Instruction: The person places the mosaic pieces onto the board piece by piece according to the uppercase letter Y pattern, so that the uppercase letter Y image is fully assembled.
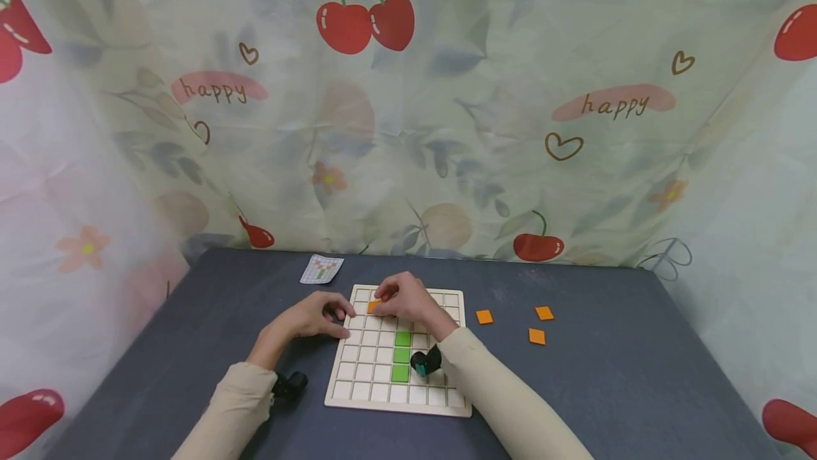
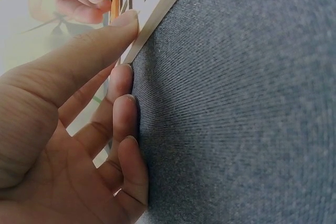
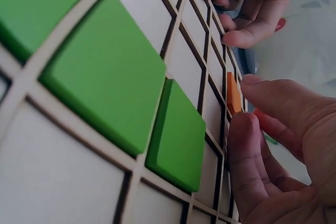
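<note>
Jamming could be caused by tilt — the orange square tile (image 1: 372,307) is pinched, fingertips nearly together, by the right hand (image 1: 408,298) at the far-left cells of the pale wooden grid board (image 1: 368,354). Board could be skewed if bumped — its edge is touched, not clasped, by the left hand (image 1: 313,315), fingers parted.
</note>
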`<move>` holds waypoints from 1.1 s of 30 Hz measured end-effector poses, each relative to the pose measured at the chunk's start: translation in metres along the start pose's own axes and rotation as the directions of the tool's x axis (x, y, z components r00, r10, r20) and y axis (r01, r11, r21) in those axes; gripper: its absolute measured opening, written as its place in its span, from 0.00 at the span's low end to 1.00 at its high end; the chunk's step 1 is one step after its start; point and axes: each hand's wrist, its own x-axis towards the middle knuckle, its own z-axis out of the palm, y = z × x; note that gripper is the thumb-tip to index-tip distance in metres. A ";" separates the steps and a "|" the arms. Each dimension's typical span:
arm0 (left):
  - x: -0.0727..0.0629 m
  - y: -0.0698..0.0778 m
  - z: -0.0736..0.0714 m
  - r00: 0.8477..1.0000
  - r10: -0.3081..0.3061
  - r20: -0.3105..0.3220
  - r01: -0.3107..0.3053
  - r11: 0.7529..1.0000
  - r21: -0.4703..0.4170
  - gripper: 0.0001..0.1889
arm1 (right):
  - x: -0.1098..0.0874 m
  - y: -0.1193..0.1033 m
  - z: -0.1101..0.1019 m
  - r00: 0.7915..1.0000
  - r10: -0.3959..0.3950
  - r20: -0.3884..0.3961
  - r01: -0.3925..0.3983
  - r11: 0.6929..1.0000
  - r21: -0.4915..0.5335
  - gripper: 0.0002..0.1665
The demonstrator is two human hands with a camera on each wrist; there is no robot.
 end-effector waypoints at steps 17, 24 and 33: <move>0.001 0.001 0.001 1.000 -0.025 0.002 0.025 1.000 -0.007 0.15 | -0.020 0.025 -0.039 0.981 -0.176 0.086 0.163 0.977 0.139 0.17; 0.000 0.001 0.000 1.000 -0.012 0.005 0.012 1.000 -0.022 0.15 | -0.036 0.038 -0.061 0.979 -0.184 0.085 0.175 0.979 0.101 0.16; -0.001 0.002 0.001 1.000 -0.026 0.004 0.026 0.999 -0.032 0.15 | -0.059 0.044 -0.084 0.984 -0.165 0.063 0.160 0.984 0.077 0.15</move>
